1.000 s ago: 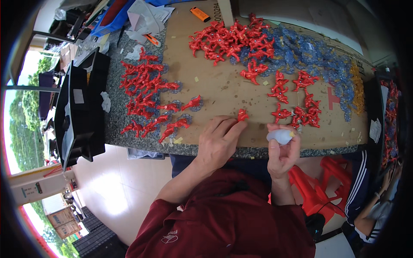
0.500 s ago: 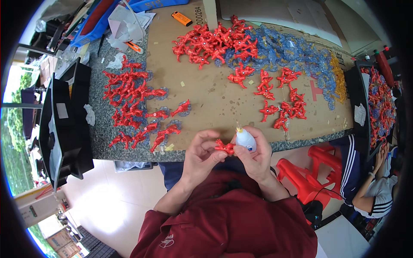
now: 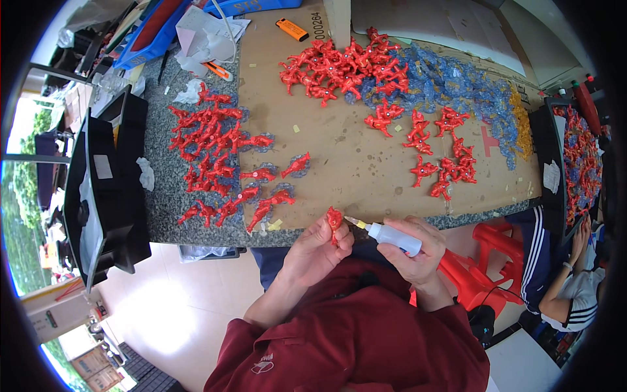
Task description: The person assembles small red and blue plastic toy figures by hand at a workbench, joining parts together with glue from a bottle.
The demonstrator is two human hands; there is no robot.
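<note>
Between the fingers of my left hand (image 3: pixel 315 253) a small red plastic figure (image 3: pixel 334 218) is held upright over the table's near edge. My right hand (image 3: pixel 421 248) is closed round a small white squeeze bottle (image 3: pixel 396 240), tilted so its thin nozzle with a yellow collar (image 3: pixel 356 223) points left at the figure. The tip is very close to the figure; whether they touch I cannot tell. Farther off, several loose red figures (image 3: pixel 450 168) lie on the brown cardboard. To the left, rows of red figures joined to clear bluish pieces (image 3: pixel 260 172) rest on cardboard and stone.
A heap of red figures (image 3: pixel 326 68) lies at the back, beside a pile of clear blue pieces (image 3: pixel 444 81) and yellow ones (image 3: pixel 520 127). Black bins stand left (image 3: pixel 124 189) and right (image 3: pixel 547 147). An orange cutter (image 3: pixel 217 70) lies back left. Another person's arm (image 3: pixel 555 291) is at the right.
The bottle has swung from upright to tilted, its nozzle now toward the figure. My left hand has turned the figure upright. The view has shifted slightly.
</note>
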